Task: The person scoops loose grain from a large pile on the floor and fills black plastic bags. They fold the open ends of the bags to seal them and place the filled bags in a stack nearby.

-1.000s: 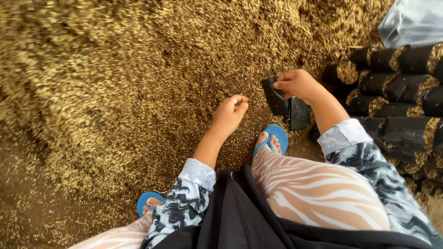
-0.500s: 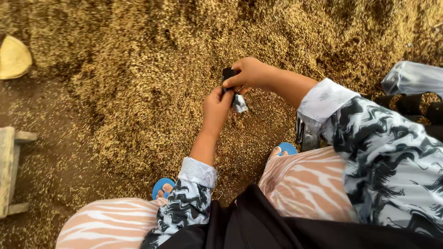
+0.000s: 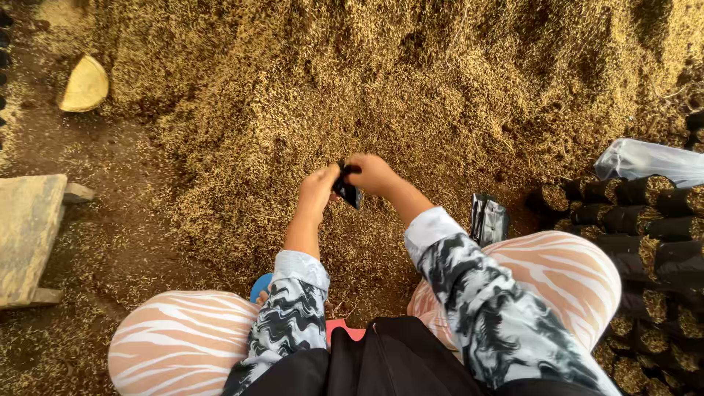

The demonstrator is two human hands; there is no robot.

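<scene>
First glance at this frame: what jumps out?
A huge heap of golden husks fills the upper frame. At centre, the left hand and right hand pinch a small black bag together. At right, rows of filled black bags lie on the ground.

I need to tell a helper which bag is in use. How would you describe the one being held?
Start at the big husk pile and look at its near edge, where the left hand and right hand meet. The small black bag pinched between them is empty and limp, unlike the filled bags standing in rows at the right.
</scene>
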